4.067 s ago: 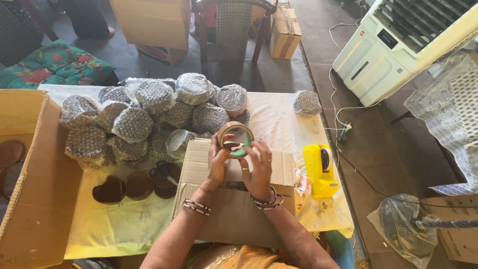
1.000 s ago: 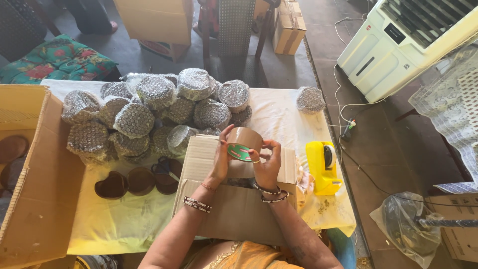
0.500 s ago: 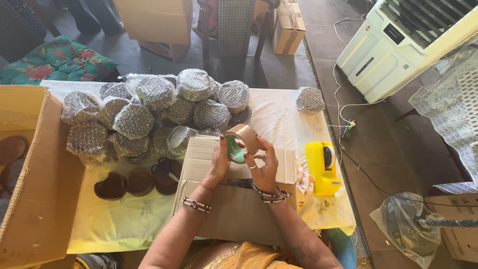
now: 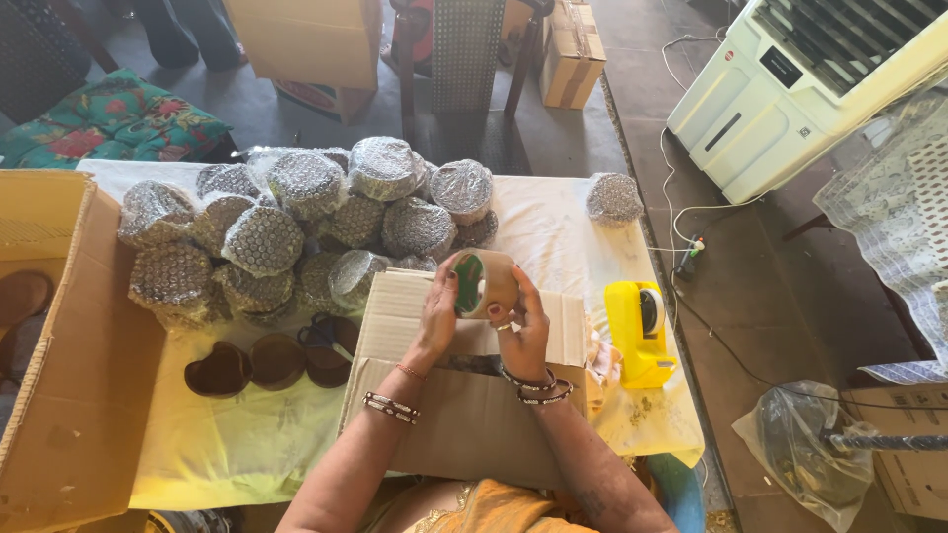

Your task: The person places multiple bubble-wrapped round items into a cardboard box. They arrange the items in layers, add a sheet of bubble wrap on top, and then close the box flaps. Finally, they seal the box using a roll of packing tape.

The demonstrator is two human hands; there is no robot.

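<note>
A roll of brown packing tape [image 4: 486, 283] with a green core is held between both hands above a cardboard box [image 4: 464, 395] that lies in front of me. My left hand [image 4: 438, 314] grips the roll's left side. My right hand [image 4: 521, 328] holds its right side, fingers curled over the rim. The roll stands on edge, its open core facing left. Both wrists wear bangles.
A heap of several bubble-wrapped round bundles [image 4: 296, 227] covers the far table, one more [image 4: 614, 197] at the right. Dark bowls [image 4: 267, 363] sit left of the box. A yellow tape dispenser [image 4: 640, 332] lies right. A large open carton [image 4: 59, 336] stands left; a white cooler [image 4: 800, 89] far right.
The tape roll has been turned in my hands from facing me flat to standing on edge, and lowered slightly toward the box. Both hands stayed on it.
</note>
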